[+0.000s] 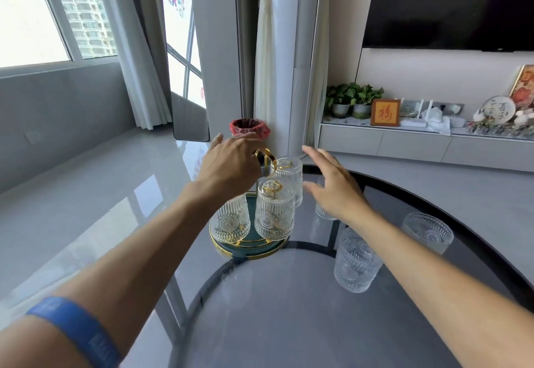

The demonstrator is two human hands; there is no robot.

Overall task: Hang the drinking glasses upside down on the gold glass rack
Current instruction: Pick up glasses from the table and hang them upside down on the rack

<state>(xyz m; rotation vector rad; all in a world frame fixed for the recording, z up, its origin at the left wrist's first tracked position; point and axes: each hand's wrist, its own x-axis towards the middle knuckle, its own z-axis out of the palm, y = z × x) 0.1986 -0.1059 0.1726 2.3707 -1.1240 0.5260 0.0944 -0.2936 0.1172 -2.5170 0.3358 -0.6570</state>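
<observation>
The gold glass rack, with a round teal base, stands at the far left of the glass table. Three ribbed glasses hang upside down on it: one in front, one behind on the right, one on the left. My left hand grips the gold loop handle at the rack's top. My right hand hovers open just right of the rear glass, fingers spread, touching nothing. Two loose glasses stand on the table: one upside down, one upright. Another glass is partly hidden under my right hand.
The dark glass table has a curved black edge, with grey glossy floor below on the left. A bin with a red liner stands beyond the rack. A white cabinet with plants and ornaments runs along the right wall.
</observation>
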